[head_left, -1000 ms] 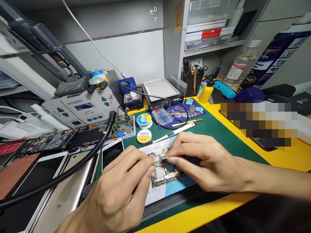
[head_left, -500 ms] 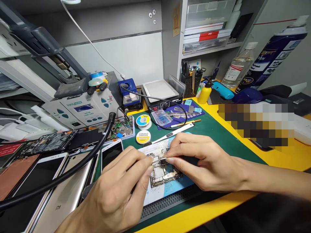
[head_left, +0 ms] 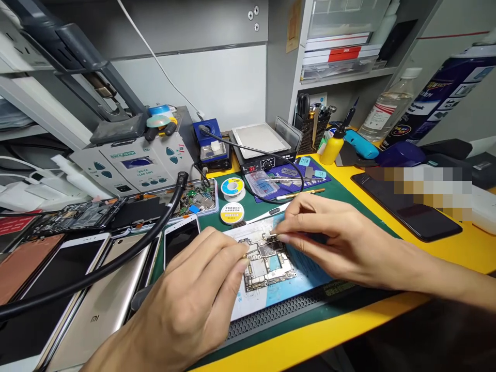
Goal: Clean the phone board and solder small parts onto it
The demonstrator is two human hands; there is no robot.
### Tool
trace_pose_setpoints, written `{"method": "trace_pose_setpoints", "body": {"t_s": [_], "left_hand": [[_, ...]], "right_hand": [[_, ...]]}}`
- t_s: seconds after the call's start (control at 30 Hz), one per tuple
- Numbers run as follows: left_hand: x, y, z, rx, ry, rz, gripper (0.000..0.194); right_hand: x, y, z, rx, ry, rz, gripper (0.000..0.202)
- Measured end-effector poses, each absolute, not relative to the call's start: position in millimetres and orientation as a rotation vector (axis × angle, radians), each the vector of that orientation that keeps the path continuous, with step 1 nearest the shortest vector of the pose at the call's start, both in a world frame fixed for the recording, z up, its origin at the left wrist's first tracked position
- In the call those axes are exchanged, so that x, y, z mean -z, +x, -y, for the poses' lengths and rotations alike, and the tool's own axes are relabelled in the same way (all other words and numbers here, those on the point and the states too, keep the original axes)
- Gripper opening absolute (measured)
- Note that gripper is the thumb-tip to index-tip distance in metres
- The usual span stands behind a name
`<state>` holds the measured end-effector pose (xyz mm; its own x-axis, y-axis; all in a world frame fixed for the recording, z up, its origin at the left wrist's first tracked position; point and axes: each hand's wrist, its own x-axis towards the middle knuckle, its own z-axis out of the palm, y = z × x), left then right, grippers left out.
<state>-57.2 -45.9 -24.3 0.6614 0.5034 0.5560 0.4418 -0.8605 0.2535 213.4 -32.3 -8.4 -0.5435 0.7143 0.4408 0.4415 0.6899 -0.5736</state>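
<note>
A phone circuit board lies flat on a blue and white work pad. At the board's left edge, my left hand is closed, thumb and forefinger pinching that edge. My right hand is closed in a pinch above the board's upper right corner. What its fingertips hold, if anything, is too small and covered to make out. A square dark chip area shows in the middle of the board, between the two hands.
Solder reels and a tray of board scraps stand behind the pad. Several phones lie at the left under a thick black hose. A hot plate and a yellow bottle stand farther back; a black phone lies right.
My right hand has moved up and away from the board's middle, where it pinched a small dark piece, uncovering the chip area. My left hand stays at the board's left edge. The view has shifted slightly.
</note>
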Motion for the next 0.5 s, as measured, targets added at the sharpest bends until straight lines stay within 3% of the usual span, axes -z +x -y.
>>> {"method": "trace_pose_setpoints", "body": {"t_s": [0.5], "left_hand": [[21,-60,47,-0.977,2.826,-0.879,0.019]], "right_hand": [[-16,228,28,-0.979,-1.111,2.151,0.026]]}}
